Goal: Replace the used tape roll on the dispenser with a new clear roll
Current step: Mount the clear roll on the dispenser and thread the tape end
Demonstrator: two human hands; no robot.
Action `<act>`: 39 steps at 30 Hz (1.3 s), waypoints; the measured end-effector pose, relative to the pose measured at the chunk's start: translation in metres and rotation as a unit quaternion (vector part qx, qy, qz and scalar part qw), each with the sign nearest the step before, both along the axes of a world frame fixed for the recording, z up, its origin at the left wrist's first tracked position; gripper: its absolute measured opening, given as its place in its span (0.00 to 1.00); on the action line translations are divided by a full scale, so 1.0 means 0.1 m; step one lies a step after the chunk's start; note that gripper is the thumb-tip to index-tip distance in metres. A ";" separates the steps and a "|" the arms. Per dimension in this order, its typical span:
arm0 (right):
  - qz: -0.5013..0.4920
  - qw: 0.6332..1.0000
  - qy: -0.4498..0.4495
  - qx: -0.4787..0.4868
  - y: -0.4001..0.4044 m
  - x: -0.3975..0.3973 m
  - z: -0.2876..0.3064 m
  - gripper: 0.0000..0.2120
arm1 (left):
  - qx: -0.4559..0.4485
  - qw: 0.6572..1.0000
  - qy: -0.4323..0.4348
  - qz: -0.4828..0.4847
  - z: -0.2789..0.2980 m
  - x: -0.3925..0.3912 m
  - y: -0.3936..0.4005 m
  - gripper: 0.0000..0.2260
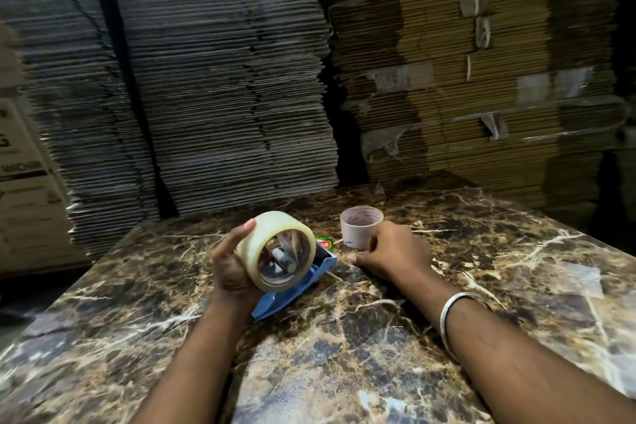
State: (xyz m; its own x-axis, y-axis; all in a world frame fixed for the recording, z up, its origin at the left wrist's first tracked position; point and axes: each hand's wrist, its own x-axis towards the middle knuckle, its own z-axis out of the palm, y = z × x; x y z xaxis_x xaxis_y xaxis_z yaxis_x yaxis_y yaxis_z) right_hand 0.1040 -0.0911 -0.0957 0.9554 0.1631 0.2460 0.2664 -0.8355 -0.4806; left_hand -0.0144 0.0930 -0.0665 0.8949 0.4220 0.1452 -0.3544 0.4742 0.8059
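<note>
Here, clear roll (275, 249) in left hand (231, 267) grip, above dispenser (292, 289)

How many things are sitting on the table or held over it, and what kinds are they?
Clear tape roll, in the left hand: 1
Empty tape core, by the right hand: 1
Blue tape dispenser: 1
Small red and green label: 1
Total: 4
</note>
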 end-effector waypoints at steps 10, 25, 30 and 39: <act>0.044 0.998 0.052 -0.016 -0.02 -0.03 0.01 0.20 | -0.017 1.000 0.020 0.005 -0.06 0.05 0.04 0.19; 0.231 0.956 -0.042 0.176 0.10 -0.21 0.16 0.10 | 0.044 0.979 0.126 0.153 0.00 0.13 -0.30 0.12; 0.344 0.842 0.099 0.403 0.12 -0.36 0.27 0.21 | 0.061 0.980 0.122 0.146 0.00 0.15 -0.52 0.17; 0.342 0.817 0.116 0.449 0.17 -0.35 0.20 0.13 | 0.117 0.975 0.162 0.101 0.06 0.14 -0.56 0.16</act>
State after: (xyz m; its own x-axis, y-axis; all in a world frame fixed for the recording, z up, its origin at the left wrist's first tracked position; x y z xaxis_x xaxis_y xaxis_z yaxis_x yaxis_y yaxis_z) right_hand 0.0688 -0.0737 -0.0759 0.7538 0.5324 0.3851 0.3381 0.1883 -0.9221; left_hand -0.0001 0.0366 -0.0607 0.8123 0.5829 -0.0175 -0.1310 0.2116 0.9685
